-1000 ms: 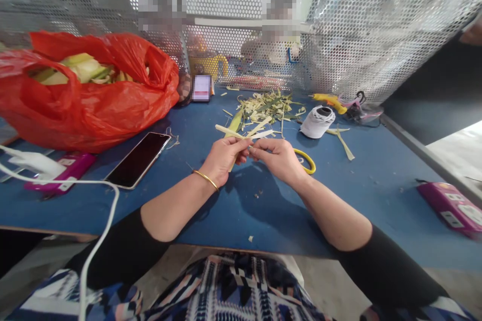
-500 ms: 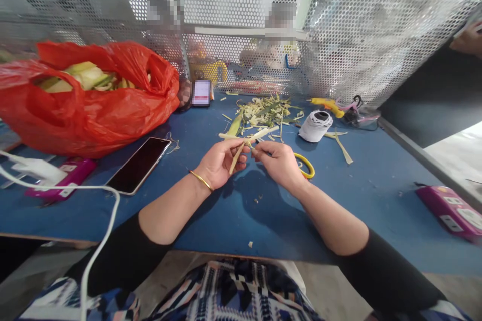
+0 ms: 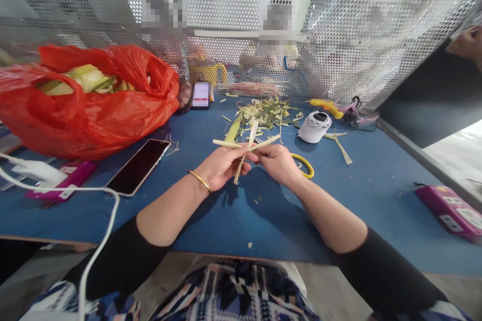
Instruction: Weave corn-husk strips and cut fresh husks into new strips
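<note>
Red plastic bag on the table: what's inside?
What look like pale yellow-green corn husks show at the open top of the red plastic bag. Anything deeper is hidden by its sides.

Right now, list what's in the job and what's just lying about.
In the job:
crossed pale leaf strips, in left hand and right hand;
probably large red plastic bag, greenish leafy scraps.

Apparently lying about:
flat black-screened phone;
oblong purple power strip, right.

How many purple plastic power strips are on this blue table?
2: one power strip at left, partly under a white plastic plug; another power strip at far right. The red plastic bag could hide more.
</note>
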Demonstrator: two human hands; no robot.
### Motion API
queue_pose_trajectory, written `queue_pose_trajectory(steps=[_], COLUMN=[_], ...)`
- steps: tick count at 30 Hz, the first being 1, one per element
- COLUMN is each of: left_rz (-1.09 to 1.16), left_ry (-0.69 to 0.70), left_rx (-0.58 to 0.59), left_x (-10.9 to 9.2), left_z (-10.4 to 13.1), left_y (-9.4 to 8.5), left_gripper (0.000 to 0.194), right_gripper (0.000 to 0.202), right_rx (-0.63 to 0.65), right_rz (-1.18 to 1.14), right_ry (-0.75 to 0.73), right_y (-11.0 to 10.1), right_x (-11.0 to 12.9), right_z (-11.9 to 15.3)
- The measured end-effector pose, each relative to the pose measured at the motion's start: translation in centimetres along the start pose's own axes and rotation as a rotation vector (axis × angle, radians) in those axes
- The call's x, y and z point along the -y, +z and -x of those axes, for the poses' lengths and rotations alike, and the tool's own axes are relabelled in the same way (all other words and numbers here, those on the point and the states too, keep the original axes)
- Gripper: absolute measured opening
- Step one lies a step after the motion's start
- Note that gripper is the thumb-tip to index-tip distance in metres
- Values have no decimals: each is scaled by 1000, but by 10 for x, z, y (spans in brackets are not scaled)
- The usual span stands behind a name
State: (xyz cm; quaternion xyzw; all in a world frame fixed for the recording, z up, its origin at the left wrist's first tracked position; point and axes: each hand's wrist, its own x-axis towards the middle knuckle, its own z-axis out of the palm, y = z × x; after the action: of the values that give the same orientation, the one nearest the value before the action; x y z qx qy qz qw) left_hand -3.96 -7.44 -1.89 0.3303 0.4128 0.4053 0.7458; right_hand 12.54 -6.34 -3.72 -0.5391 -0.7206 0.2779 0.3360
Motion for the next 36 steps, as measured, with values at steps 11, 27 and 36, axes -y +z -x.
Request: queue_pose_trajectory(steps=[11,27,36], left_rz=[-19,-158,-277], left_ry=[56,124,91], left_rx=[-7,-129,27], left_x=[-1,9,11], left_z=[2,-6,-3], left_y=[2,0,3], left_gripper=[13,17,21], right_gripper=[19,25,35], right_rx=[99,-237,-249], right_rz=[-159,-428,97], right_ry=[62,86,-82], right_y=[-4,-7,-10], right_x=[2,2,2], right_z=[-3,-3,-1])
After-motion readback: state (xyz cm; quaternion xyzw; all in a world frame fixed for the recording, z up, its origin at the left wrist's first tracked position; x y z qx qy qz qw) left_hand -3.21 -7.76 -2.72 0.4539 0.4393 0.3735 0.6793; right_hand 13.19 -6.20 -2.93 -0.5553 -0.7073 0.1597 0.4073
